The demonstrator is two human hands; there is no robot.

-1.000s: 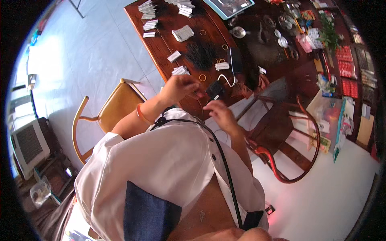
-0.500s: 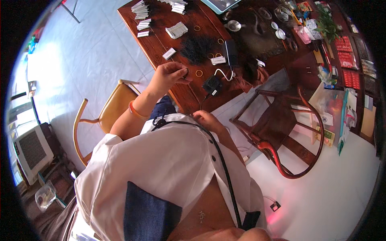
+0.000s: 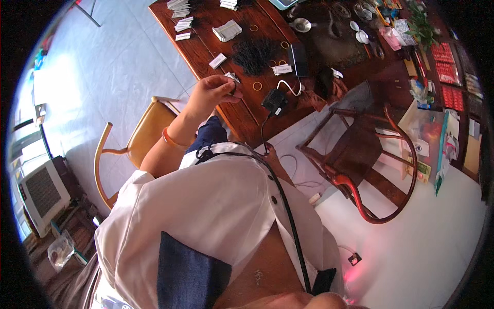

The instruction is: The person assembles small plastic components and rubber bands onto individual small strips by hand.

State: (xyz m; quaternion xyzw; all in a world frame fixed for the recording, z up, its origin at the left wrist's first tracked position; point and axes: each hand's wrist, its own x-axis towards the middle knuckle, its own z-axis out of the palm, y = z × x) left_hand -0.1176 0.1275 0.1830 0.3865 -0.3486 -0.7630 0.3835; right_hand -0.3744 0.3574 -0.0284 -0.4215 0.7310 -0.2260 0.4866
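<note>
Over the near left edge of the wooden table, my left hand (image 3: 217, 91) is closed in a pinch. A small dark bit shows at its fingertips, too small to make out. Just beyond the fingers is a white label (image 3: 232, 76), partly covered; I cannot tell if it is held or lies on the table. Close by are another white label (image 3: 217, 61), a bundle of black strings (image 3: 253, 55) and a yellow ring (image 3: 257, 86). My right hand (image 3: 270, 151) is low by my waist at the table's front edge, its fingers mostly hidden beside a black cable.
Stacks of white labels (image 3: 227, 31) lie farther back on the table (image 3: 206, 44). A black adapter (image 3: 274, 101) with a white cable sits near its front edge. A yellow chair (image 3: 149, 131) stands left, a dark wooden chair (image 3: 355, 149) right.
The view has shifted slightly. A white label now shows beyond my left fingers, which keep their pinch. My right hand has drawn lower and shows less.
</note>
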